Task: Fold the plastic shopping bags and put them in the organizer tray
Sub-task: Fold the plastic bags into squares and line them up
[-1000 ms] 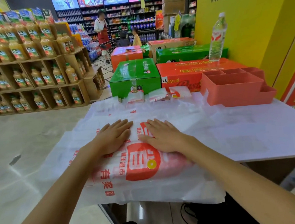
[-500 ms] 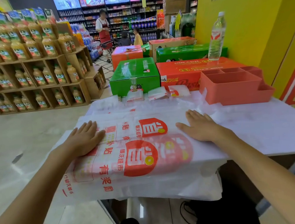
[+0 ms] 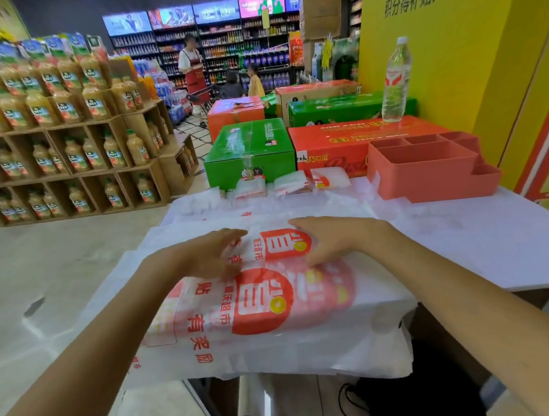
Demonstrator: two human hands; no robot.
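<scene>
— What is lying in the middle of the picture?

— A big white plastic bag point(image 3: 268, 310) with red print is lying flat on the white worktop point(image 3: 486, 243). Its near edge is hanging over the front of the worktop, toward the bottom of the picture.

— What are the hands doing?

— The left hand point(image 3: 209, 254) and the right hand point(image 3: 329, 238) are sitting close together over the far part of the bag, one on each side of the small red logo. The fingers are loosely spread and a little bent, and they are not gripping anything. It is hard to tell if the palms are pressing the bag or floating just above it.

— Where is the tray?

— The pink organizer tray point(image 3: 427, 169) is standing at the right of the picture, on the far side of the worktop. Its boxes are looking bare from here.

— Are any bags folded?

— Three small folded bags point(image 3: 289, 183) are lying in a row at the far edge of the worktop, left of the tray. Behind them, a green box point(image 3: 249, 150) and a red box point(image 3: 343, 140) are sitting, and a water bottle point(image 3: 396, 80) is standing upright on the red box.
</scene>
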